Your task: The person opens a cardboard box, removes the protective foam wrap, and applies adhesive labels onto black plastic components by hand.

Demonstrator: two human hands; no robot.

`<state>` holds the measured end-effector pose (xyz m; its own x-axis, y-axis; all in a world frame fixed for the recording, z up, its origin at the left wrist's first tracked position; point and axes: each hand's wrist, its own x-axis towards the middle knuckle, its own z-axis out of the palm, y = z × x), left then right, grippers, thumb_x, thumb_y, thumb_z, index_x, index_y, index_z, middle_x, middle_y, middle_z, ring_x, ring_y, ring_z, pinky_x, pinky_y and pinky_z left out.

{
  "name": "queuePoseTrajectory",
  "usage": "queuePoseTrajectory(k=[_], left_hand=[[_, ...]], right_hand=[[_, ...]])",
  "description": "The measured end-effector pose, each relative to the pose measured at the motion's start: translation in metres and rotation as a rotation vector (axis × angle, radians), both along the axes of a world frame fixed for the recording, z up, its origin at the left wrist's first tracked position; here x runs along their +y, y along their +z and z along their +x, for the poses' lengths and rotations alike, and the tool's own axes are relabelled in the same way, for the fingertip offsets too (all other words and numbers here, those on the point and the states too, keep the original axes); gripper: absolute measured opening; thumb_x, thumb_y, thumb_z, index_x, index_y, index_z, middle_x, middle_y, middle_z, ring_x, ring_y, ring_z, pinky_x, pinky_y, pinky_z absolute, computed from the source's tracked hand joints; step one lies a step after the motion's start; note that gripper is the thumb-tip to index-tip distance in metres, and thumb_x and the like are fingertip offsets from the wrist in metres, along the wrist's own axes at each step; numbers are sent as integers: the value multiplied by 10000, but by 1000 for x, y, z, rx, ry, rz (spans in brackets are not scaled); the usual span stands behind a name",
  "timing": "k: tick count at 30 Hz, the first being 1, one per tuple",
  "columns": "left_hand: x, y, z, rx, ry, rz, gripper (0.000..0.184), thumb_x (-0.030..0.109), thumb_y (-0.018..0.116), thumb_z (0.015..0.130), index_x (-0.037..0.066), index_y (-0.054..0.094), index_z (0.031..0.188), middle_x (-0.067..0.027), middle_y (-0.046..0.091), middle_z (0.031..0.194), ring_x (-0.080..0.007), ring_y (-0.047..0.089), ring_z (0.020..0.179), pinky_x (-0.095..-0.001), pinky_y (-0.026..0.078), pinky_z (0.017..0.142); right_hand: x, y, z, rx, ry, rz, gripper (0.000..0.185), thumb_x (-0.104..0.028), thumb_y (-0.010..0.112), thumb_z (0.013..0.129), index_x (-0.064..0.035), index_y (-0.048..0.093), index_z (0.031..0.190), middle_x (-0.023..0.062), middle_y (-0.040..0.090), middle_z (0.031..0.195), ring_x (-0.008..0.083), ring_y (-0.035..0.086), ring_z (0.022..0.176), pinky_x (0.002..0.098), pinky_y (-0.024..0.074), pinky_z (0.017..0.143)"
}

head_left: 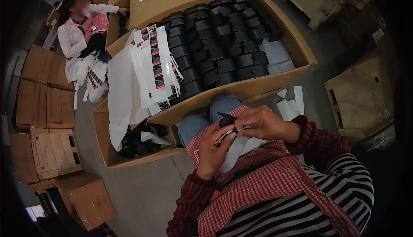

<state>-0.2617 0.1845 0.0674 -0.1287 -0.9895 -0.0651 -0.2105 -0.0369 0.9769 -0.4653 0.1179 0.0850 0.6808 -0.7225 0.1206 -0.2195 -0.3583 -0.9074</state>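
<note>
Above my lap, my left hand (213, 149) grips a small black plastic part (226, 119), its fingers closed round the lower edge. My right hand (263, 123) pinches at the same part from the other side, fingertips close to those of the left. A white paper strip (232, 155) hangs below the hands over the checked apron. Whether the right fingers hold the part itself or a label on it is hidden. In front of my knees, a large cardboard box (223, 91) holds rows of black plastic parts (215, 43). Sheets of red-and-black labels (155, 60) lie over its left side.
A smaller open carton (101, 129) with black pieces stands left of my knees. Paper scraps (289, 108) lie on the floor to the right. Stacked cartons (45, 93) line the left, and a wooden crate (361, 97) the right. A co-worker (77, 43) sits at upper left.
</note>
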Motion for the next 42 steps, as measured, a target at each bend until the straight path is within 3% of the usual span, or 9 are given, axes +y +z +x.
queuePoseTrajectory(k=[8, 10, 23, 26, 31, 34, 38, 40, 42], left_hand=[[-1, 5, -4, -47, 12, -53, 199, 73, 704, 813, 44, 691, 1010, -23, 549, 804, -100, 536, 728, -221, 418, 635], [0, 2, -3, -76, 63, -102, 186, 64, 721, 792, 40, 700, 975, -27, 547, 787, -101, 533, 713, -223, 412, 618], [1, 7, 0, -78, 33, -20, 182, 82, 724, 805, 31, 706, 978, -38, 574, 810, -102, 557, 734, -227, 433, 627], [2, 7, 2, 1, 23, 102, 181, 84, 720, 803, 11, 697, 967, -86, 592, 833, -180, 585, 778, -267, 446, 688], [2, 9, 1, -106, 46, 67, 146, 49, 717, 798, 18, 702, 939, -74, 586, 806, -168, 577, 748, -261, 445, 667], [0, 8, -3, -77, 84, 11, 132, 58, 729, 794, 25, 714, 921, -28, 543, 759, -102, 510, 708, -230, 389, 621], [-2, 14, -6, -152, 40, -24, 159, 58, 741, 774, 39, 715, 929, -32, 544, 757, -115, 521, 710, -234, 397, 625], [-2, 14, -9, -179, 48, -69, 208, 62, 753, 755, 52, 713, 959, -39, 549, 761, -128, 535, 716, -235, 408, 632], [-2, 11, -9, -187, 46, -91, 227, 67, 755, 752, 54, 710, 974, -44, 557, 765, -131, 542, 718, -239, 414, 633]], right_hand=[[5, 1, 4, -10, -31, -51, 251, 15, 730, 731, -11, 666, 973, 105, 650, 854, 234, 643, 776, 327, 518, 699], [3, 5, 4, 28, 13, 57, 302, 16, 735, 722, -17, 663, 1014, 113, 654, 868, 249, 653, 795, 336, 523, 706], [1, -12, -5, 27, -36, -187, 200, -103, 757, 747, -28, 679, 916, 108, 675, 854, 278, 652, 747, 352, 526, 652], [1, -13, -6, 3, -41, -183, 225, -107, 749, 757, -36, 674, 957, 109, 682, 886, 278, 660, 775, 350, 534, 670], [3, -6, -5, -56, -32, 54, 277, -105, 735, 770, -30, 651, 1022, 112, 682, 901, 304, 661, 807, 346, 533, 702], [2, -9, -3, -24, -14, -29, 273, -88, 734, 759, -41, 656, 1016, 117, 667, 857, 306, 652, 776, 333, 522, 695], [1, -5, -3, 35, -15, 30, 261, -52, 726, 739, -60, 668, 993, 120, 641, 801, 298, 637, 729, 328, 512, 679], [3, -13, -1, -82, -87, -70, 244, -29, 719, 718, -64, 667, 954, 106, 618, 754, 292, 617, 690, 342, 500, 652], [3, -8, -2, -46, -82, -35, 262, 10, 729, 704, -38, 679, 956, 102, 647, 817, 265, 633, 743, 338, 518, 664]])
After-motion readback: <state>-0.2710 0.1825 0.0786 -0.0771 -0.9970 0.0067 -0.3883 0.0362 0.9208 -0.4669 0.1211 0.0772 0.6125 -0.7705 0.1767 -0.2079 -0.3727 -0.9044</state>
